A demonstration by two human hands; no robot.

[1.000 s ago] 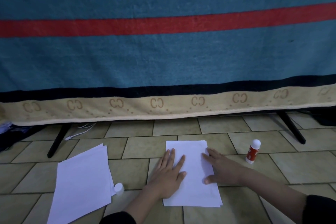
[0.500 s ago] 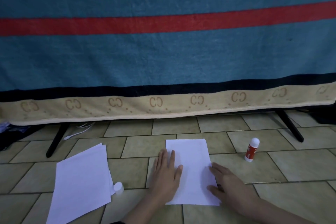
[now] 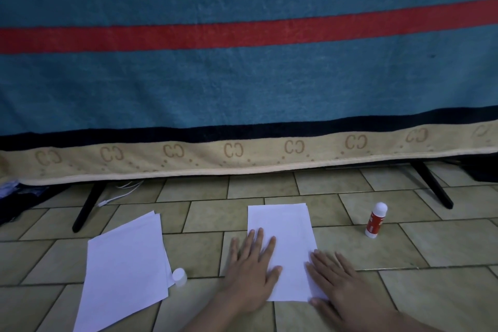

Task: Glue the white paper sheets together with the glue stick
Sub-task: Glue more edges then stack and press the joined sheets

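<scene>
Both hands lie flat with fingers spread and hold nothing: the left hand (image 3: 252, 275) presses on the left edge of the glued paper sheets (image 3: 283, 248), and the right hand (image 3: 336, 283) presses on their lower right corner, at about four o'clock from the sheets' middle. The two hands are apart, with bare paper between them, and this looks like the smoothing step, pressing the layers so the glue takes hold along the edges. The sheets lie on the tiled floor (image 3: 404, 250) directly in front of the person, their top corners slightly offset, which shows more than one layer. At about two o'clock from the sheets stands the glue stick (image 3: 376, 219), upright and well apart, probably set aside within reach of the right hand. Its white cap (image 3: 179, 276) sits at nine o'clock from the left hand, touching or just beside the spare paper stack (image 3: 124, 269), which waits at an angle for later joins. Behind everything hangs a blue blanket (image 3: 242, 83) with a red stripe.
</scene>
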